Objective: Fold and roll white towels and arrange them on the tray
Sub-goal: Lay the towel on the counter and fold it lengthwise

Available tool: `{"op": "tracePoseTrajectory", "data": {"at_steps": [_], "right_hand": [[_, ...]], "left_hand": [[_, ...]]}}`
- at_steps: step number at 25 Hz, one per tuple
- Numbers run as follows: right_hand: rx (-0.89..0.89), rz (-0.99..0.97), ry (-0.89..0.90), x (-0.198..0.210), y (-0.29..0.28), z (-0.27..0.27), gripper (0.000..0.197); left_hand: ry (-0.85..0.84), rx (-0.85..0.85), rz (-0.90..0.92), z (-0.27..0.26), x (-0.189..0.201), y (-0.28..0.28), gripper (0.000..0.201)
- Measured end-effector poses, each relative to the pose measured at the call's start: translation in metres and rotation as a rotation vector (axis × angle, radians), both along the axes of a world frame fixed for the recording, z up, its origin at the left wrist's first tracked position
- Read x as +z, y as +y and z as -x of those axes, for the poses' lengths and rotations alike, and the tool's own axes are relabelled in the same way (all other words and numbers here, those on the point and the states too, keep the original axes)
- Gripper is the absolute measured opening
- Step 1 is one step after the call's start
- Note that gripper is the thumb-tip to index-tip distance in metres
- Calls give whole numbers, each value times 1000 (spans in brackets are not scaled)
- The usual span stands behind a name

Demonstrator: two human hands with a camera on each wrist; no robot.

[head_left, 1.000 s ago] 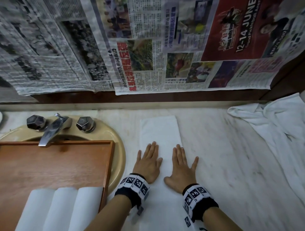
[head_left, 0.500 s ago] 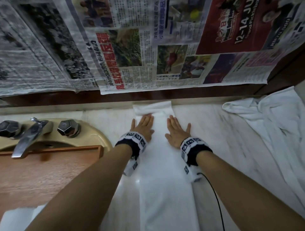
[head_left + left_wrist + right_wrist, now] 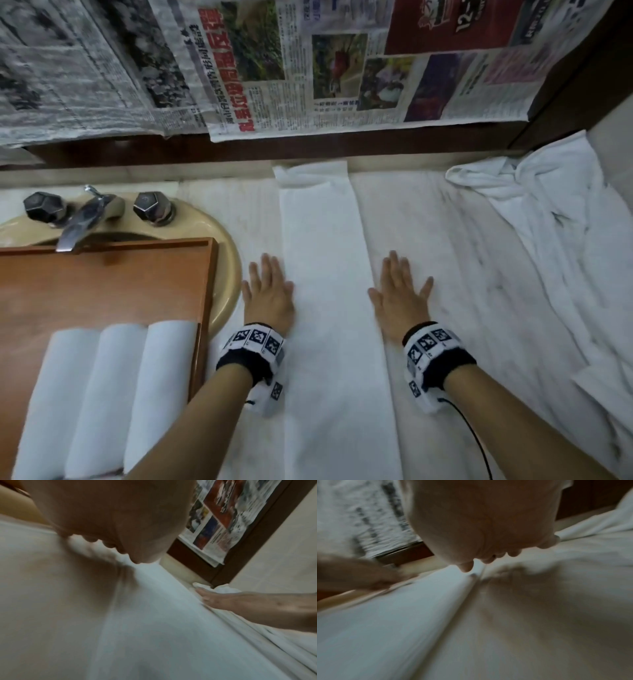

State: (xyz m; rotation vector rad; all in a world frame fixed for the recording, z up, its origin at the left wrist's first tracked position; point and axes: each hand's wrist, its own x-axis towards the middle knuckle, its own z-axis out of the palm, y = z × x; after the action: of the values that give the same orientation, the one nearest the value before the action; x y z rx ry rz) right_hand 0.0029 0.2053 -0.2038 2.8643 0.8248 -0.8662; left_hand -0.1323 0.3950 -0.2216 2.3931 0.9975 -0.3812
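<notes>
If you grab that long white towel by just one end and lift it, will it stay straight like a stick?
Probably not. The folded towel is soft cloth lying flat on the counter, so it would likely droop and its folds might fall open. It looks light. The rolled towels on the tray suggest it bends easily. Both hands, left hand and right hand, lie flat beside it.

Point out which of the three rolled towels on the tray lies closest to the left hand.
The rightmost rolled towel, lying against the tray's right rim; the other two sit farther from the left hand.
</notes>
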Motion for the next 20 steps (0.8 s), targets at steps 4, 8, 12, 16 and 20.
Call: {"op": "tracePoseTrajectory", "data": {"at_steps": [4,8,12,16,20], "right_hand": [[271,-112,68,-12,-29,65,65],[-119,-61,85,0,-60,70,66],[281,-214,134,-7,-75,126,63],[-102,-74,100,3,-91,113,64],[296,-154,104,-8,-97,150,64]], "left_hand": [[-92,-296,-44,37,-6,-60,58],[37,8,-11,76,0,-63,61],[-56,-286,3,98,-1,-115,62],[53,60,-22,123,8,-105,60],[-36,-307,-11,127,5,-147,60]]}}
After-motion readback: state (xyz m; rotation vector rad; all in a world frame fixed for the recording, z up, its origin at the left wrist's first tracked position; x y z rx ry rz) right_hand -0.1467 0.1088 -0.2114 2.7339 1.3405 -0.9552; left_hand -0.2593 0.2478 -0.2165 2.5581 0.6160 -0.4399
